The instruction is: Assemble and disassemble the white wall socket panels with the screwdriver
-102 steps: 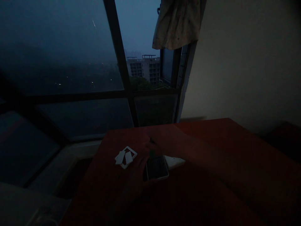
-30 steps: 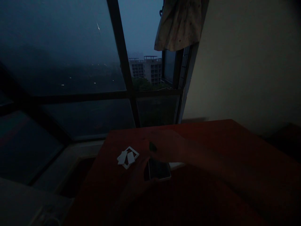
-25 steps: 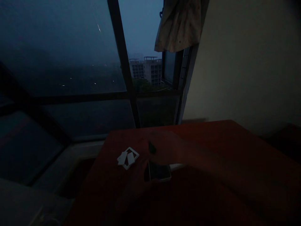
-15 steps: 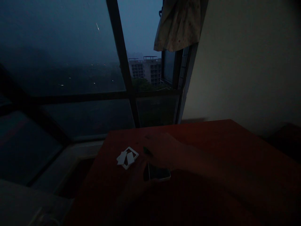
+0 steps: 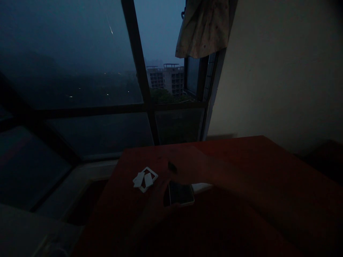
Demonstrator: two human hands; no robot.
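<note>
The light is very dim and both hands show only faintly. My left hand is closed around the left side of a dark rectangular block with a pale rim, low over the table. Just beyond and above the block is my right hand, blurred, with its fingers curled. A small dark piece shows at its fingers; its kind cannot be made out. Under the right wrist a white strip is partly covered. Left of the hands lies a white square frame with two white flat plates on it.
The reddish-brown table reaches to a dark-framed window ahead and a pale wall on the right. A cloth curtain hangs above. A pale surface stands at lower left.
My right hand has shifted slightly up and away from the block, uncovering more of its top and the white strip. The left hand and the block stay in place.
</note>
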